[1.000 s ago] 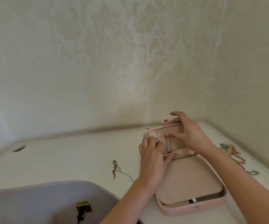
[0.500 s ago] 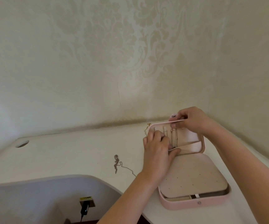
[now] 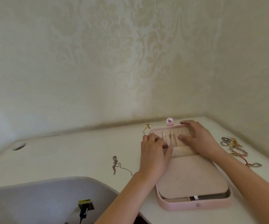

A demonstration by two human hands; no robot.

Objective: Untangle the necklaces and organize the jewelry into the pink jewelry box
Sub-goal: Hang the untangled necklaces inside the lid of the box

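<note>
**Q:** Was any writing legible?
**A:** None. One yellow label sat above one black plug below the surface edge. Its print was too small to read.

**Q:** Where was the task item, and how was it built?
**A:** One pink jewelry box lay open on the white surface. It had rounded corners, a leather-like shell and a beige, suede-like lining. One flat insert panel with a few small punched holes covered the base. One snap tab stood at the top of the lid. Thin metal chains hung in the lid, and their count could not be told.

**Q:** What was the state of the hands?
**A:** The left hand rested on the lid's left part with its fingers curled at the chains. Whether they pinched one could not be told. The right hand lay on the lid's right part with its fingers spread wide and straight, holding nothing.

**Q:** Which items lay loose?
**A:** One pendant necklace lay left of the box. One gold chain lay behind the lid's left corner. One tangled pile of metal links, pink beads and red cord lay to the right.
</note>
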